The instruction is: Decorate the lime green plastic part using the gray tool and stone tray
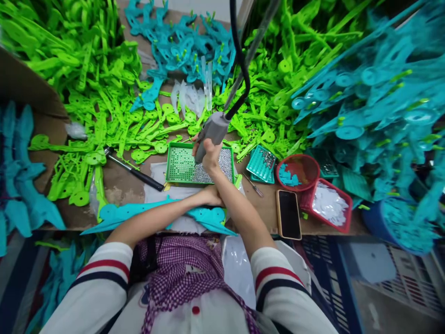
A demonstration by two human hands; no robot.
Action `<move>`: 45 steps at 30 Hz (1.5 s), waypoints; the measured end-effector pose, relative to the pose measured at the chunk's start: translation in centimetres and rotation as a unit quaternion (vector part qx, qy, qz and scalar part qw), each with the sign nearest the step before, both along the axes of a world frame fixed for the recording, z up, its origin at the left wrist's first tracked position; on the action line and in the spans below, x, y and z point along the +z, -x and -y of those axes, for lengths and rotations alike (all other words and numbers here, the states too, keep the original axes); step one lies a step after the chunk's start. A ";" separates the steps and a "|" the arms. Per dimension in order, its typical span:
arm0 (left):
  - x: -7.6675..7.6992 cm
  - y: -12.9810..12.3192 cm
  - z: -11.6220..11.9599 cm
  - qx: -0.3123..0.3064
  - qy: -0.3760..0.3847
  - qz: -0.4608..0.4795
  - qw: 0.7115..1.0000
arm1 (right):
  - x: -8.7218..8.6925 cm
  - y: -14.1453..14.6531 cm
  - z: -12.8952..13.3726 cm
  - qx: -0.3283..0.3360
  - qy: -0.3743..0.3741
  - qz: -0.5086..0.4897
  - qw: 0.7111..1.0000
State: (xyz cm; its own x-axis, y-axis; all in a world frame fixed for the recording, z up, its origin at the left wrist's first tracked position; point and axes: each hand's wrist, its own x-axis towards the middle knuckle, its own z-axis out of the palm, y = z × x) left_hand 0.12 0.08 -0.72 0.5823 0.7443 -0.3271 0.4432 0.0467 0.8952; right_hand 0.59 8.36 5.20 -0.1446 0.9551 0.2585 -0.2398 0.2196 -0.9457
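Heaps of lime-green plastic parts (114, 130) and turquoise plastic parts (187, 41) are banked around the brown surface (266, 211). A black-handled hammer (137, 175) is laid at the left; a phone (289, 215) and a red bowl (308, 172) are set at the right, with a blue crate (335, 278) seen below. A long turquoise piece (128, 212), pointed at both ends, is laid along the near edge and crossed by the left forearm (158, 213). A grey handheld tool (217, 127), joined to a black cable (243, 69), is held over a green tray (168, 162) of small metal pieces (226, 162). Its body is gripped by the wrapped fingers of the right hand (211, 156). The left hand (210, 195) is partly hidden beneath the right forearm (239, 211), beside the turquoise piece; how its fingers are set cannot be told.
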 end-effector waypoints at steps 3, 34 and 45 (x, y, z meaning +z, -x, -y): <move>-0.5 -0.1 0.0 -0.003 -0.010 -0.010 1.000 | -0.1 -0.1 -0.1 -0.003 0.017 0.015 1.000; 2.2 0.6 0.5 0.020 0.159 0.060 0.985 | 2.8 -13.9 10.1 -0.165 -0.018 -0.035 0.986; 1.8 0.6 0.6 0.020 0.156 0.080 0.984 | 2.5 -13.2 10.0 -0.128 0.075 -0.026 0.989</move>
